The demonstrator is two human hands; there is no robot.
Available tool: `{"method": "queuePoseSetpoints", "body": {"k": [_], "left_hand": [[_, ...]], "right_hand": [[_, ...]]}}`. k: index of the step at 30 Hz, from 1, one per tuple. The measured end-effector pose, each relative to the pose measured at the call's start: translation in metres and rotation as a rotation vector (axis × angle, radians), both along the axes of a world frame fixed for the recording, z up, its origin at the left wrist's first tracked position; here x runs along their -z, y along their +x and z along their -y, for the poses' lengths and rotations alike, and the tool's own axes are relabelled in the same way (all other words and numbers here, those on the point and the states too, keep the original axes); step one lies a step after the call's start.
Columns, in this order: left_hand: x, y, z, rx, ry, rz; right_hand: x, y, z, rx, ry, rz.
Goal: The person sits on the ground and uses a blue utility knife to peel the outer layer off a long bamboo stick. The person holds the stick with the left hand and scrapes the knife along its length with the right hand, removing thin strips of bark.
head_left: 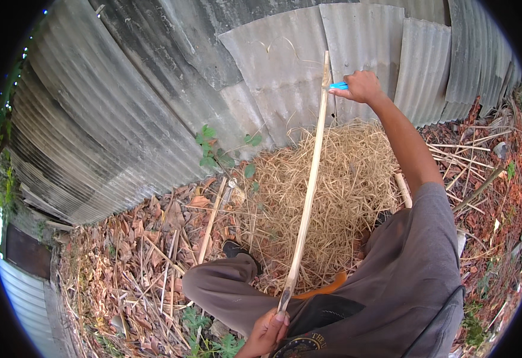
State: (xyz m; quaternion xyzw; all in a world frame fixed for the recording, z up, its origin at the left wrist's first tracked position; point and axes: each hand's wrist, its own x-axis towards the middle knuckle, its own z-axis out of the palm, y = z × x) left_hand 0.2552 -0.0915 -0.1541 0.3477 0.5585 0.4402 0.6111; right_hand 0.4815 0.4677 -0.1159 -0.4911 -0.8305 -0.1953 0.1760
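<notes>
A long, pale bamboo strip [310, 194] slants up and away from my lap toward the metal wall. My left hand [267, 331] is closed around its near, darker end. Close to the far end of the strip, my right hand [362, 88] grips a small blue-handled tool [339, 86]. The tool meets the strip there; its working edge is too small to make out. Thin curled shavings show near the far end, against the wall. Beneath the strip lies a heap of straw-coloured shavings [344, 173], between my legs.
Corrugated metal sheets [153, 119] form a wall ahead and to the left. Dry leaves [147, 238] and loose sticks [214, 221] cover the ground. A curved orange object [325, 287] lies by my lap. Leafy stems [210, 152] stand at the wall's foot.
</notes>
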Motion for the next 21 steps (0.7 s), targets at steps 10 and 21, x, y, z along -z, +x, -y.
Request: {"method": "queuePoseSetpoints", "body": {"k": [10, 21], "left_hand": [[0.039, -0.025, 0.020, -0.394, 0.071, -0.141], [0.005, -0.036, -0.025, -0.154, 0.270, 0.210]], "right_hand": [[-0.014, 0.071, -0.016, 0.386, 0.075, 0.012], [0.043, -0.050, 0.191, -0.050, -0.582, -0.440]]}}
